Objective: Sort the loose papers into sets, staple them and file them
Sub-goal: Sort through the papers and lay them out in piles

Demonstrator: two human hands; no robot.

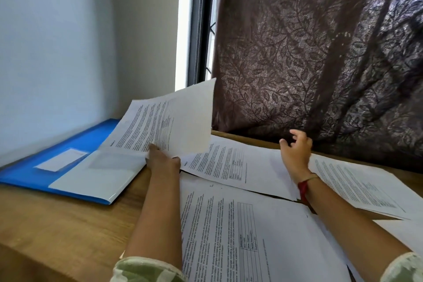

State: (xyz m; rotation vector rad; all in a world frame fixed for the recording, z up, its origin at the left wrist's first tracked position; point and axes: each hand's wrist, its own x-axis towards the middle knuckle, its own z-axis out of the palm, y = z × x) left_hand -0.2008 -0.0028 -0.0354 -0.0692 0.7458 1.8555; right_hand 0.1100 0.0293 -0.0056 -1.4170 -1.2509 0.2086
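My left hand (160, 158) grips a set of printed papers (169, 119) by its lower edge and holds it lifted and tilted above the table. Under that set lies an open blue folder (29, 174) with a white label and a clear inner sleeve. My right hand (296, 151) hovers with fingers apart over the far part of the table, holding nothing. Three more printed sheets lie flat: one in the middle (242, 162), one at the right (357, 188), and a large one nearest me (251, 231).
The wooden table (68, 220) shows bare wood at the front left. A dark patterned curtain (320, 52) hangs right behind the table's far edge, close to my right hand. A white wall and a window frame (199, 20) stand at the back left.
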